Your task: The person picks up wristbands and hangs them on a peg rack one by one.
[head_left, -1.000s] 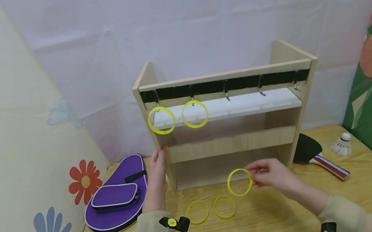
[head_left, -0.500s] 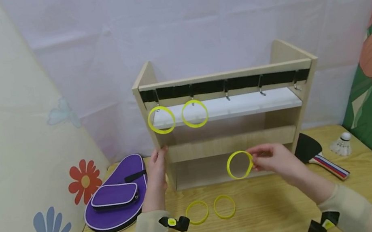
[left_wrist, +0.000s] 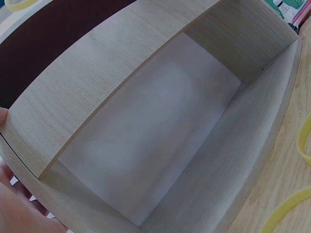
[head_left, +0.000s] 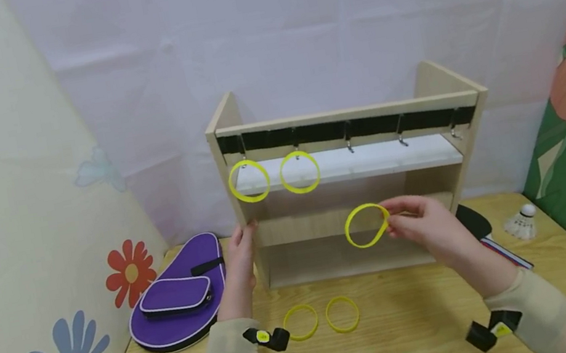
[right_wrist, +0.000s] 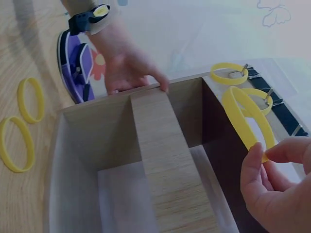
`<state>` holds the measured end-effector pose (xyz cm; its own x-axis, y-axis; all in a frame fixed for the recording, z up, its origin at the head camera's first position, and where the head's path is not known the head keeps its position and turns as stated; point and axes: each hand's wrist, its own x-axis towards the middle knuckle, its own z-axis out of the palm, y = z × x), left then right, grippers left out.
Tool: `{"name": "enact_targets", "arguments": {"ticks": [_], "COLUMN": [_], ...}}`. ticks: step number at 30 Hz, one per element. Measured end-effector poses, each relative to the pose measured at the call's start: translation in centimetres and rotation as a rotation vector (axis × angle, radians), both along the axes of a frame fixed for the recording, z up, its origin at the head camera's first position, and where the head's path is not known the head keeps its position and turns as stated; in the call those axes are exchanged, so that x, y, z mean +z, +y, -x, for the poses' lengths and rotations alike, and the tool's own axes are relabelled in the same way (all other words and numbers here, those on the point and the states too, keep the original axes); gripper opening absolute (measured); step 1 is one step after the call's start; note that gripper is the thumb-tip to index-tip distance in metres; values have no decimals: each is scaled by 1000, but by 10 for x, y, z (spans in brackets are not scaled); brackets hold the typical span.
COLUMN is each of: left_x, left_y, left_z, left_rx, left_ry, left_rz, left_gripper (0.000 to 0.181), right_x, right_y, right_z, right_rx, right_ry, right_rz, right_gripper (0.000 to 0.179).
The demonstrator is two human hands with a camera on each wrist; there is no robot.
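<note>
My right hand (head_left: 428,224) pinches a yellow wristband (head_left: 367,225) by its right edge, thumb against fingers, in front of the wooden shelf (head_left: 357,218). The right wrist view shows the pinched band (right_wrist: 238,114) close up. My left hand (head_left: 240,258) grips the shelf's left side panel, its thumb over the front edge and its fingers on the outer face. Two yellow bands, one at the far left (head_left: 231,188) and another beside it (head_left: 284,185), hang from the two leftmost hooks. Two more, a left band (head_left: 288,332) and a right band (head_left: 330,323), lie flat on the table.
Hooks along a black strip (head_left: 320,131) include a bare middle hook (head_left: 349,143) and two further right. A purple paddle case (head_left: 174,301) lies left of the shelf. To the right are a table tennis paddle (head_left: 473,223), partly behind my arm, and a shuttlecock (head_left: 521,223).
My right hand has raised the pinched wristband from near the tabletop to the height of the shelf's middle board, shifting slightly right. My left hand keeps its grip on the panel.
</note>
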<state>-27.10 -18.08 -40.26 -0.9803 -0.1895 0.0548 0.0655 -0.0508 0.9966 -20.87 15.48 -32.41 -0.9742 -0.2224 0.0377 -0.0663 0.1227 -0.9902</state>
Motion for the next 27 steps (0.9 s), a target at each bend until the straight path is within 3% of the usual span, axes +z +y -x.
{"name": "enact_targets", "arguments": {"ticks": [4, 14, 19, 27], "left_x": [0, 1, 2, 0], "left_y": [0, -1, -1, -1], "left_z": [0, -1, -2, -1], "left_rx": [-10, -37, -37, -45], "left_ry": [-5, -30, -31, -22], "left_rz": [-12, -28, -18, -26], "left_gripper": [50, 51, 52, 52], "right_x": [8, 25, 34, 39], "right_y": [-1, -7, -9, -15], "right_z": [-1, -5, -8, -2], "right_rx": [2, -36, -82, -101], "right_ry": [32, 101, 102, 94], "right_rz": [56, 248, 334, 453], "right_gripper": [42, 21, 22, 39]}}
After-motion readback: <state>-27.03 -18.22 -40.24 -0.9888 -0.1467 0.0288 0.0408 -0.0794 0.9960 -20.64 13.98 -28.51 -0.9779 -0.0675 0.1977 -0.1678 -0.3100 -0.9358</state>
